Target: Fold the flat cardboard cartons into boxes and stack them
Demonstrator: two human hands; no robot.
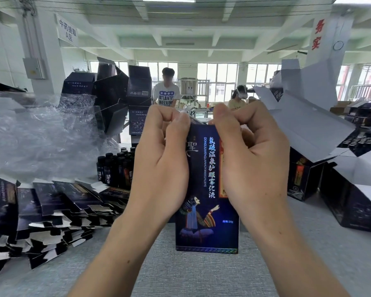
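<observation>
Nearest the camera, both forearms reach up from the lower edge over the grey table top (201, 279). Between them a dark blue carton (206, 221) printed with a seated figure and a column of pale characters stands upright; whether its lower edge touches the table cannot be told. The left hand (161, 159) grips the carton's upper left side, thumb on the near face and fingers curled over the top end. The right hand (253, 159) grips the upper right side in the same way, fingers bent over the top, where a bit of pale flap shows between the two hands. To the left, a sprawling pile of flat cartons (51, 211) lies on the table, and just behind it stands a cluster of dark bottles (116, 168). Crumpled clear plastic wrap (41, 136) rises beyond the pile. To the right sit folded boxes (351, 200) with white flaps standing open. Further back on the left, more dark boxes (116, 93) are stacked high. Beyond them two people (166, 88) stand before a row of windows.
</observation>
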